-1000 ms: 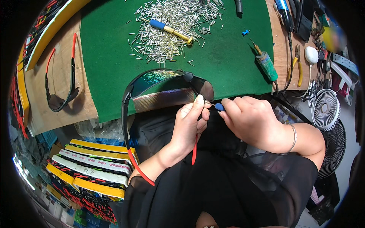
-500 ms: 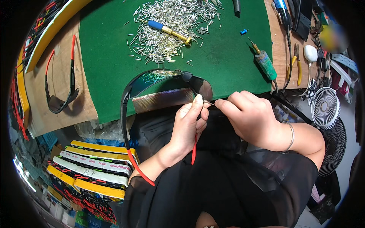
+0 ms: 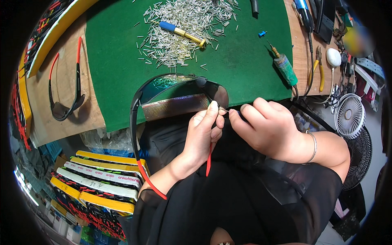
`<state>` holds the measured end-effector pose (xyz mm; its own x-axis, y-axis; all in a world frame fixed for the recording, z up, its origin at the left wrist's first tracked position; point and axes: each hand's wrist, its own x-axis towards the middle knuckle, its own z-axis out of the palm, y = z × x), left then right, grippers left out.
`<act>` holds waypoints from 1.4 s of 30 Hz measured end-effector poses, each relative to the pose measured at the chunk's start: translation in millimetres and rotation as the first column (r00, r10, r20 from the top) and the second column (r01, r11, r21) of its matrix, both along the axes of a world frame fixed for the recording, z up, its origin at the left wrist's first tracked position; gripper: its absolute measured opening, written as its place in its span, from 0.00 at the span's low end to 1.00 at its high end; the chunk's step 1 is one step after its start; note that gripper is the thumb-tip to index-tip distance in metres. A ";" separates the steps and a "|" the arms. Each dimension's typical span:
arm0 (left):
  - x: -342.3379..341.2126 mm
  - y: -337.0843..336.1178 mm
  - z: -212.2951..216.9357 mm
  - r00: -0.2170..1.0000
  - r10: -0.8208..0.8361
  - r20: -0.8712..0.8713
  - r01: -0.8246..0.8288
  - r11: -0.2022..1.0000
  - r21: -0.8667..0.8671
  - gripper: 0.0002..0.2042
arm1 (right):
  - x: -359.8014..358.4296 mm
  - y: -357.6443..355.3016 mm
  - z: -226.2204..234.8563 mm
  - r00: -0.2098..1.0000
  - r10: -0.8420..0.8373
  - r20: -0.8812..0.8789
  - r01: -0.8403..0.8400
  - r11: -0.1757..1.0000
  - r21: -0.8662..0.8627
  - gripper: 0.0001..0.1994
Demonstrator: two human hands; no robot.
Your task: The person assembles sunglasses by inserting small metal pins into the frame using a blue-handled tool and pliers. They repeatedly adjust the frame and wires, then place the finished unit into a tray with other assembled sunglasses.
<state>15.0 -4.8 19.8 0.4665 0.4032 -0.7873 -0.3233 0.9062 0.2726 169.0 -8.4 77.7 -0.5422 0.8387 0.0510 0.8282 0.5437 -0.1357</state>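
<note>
My left hand (image 3: 202,130) pinches a pair of dark sunglasses (image 3: 217,96) near a hinge. The lenses face the bench, and one red-tipped arm lies across my left forearm. The other red tip hangs below my left fingers. My right hand (image 3: 267,128) is curled beside it, thumb and forefinger closed on a thin metal piece (image 3: 225,110) that reaches toward the hinge; its kind is too small to tell. Beyond the sunglasses, many small silver pins (image 3: 163,49) lie heaped on a green mat (image 3: 245,65). A blue-and-yellow hand tool (image 3: 179,31) rests on the heap.
Right of the pins lie a blue pushpin (image 3: 262,34), a corded green-handled tool (image 3: 286,70) and yellow-handled pliers (image 3: 321,75). Another pair of sunglasses (image 3: 77,96) stands at left. Yellow and white boxes (image 3: 102,176) of glasses are at lower left, a white fan (image 3: 350,115) at right.
My right hand has shifted slightly and its fingers have turned a little around the thin metal piece. My left hand and the sunglasses stay almost still.
</note>
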 end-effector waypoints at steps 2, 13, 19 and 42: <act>0.4 -0.1 0.4 1.000 -0.001 0.004 0.001 1.000 -0.005 0.17 | -0.3 -1.0 -3.0 1.000 0.031 -0.003 -0.031 0.997 0.072 0.04; -15.5 0.0 15.2 0.999 -0.013 0.042 0.011 0.999 0.033 0.14 | 30.0 32.9 30.6 0.938 -0.267 -0.223 0.192 0.932 -0.307 0.11; -5.1 15.0 26.6 0.999 0.042 0.023 -0.047 0.956 0.289 0.10 | 16.3 96.1 -25.6 0.891 -0.387 -0.237 0.404 0.915 0.025 0.16; -24.5 32.4 41.5 0.954 0.236 -0.185 -0.096 0.824 0.558 0.07 | 196.4 -35.9 -50.4 0.330 -0.936 -0.122 0.944 0.327 0.044 0.11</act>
